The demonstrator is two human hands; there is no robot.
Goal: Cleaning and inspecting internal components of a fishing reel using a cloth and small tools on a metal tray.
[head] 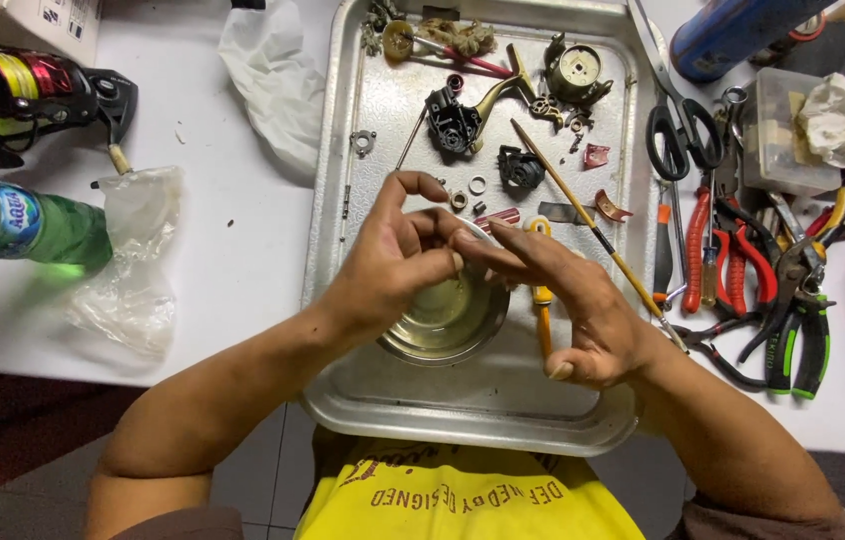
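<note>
Head view: left hand (398, 262) and right hand (568, 300) fingers pinching tiny, light, probably slippery part over steel bowl (448, 325); gripping by edges

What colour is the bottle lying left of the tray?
Green bottle, clearest in the head view.

Repair workbench: pliers (733, 260), dismantled reel parts (463, 120)

Small part, perhaps a ring (459, 243), above steel bowl (443, 325).
</note>
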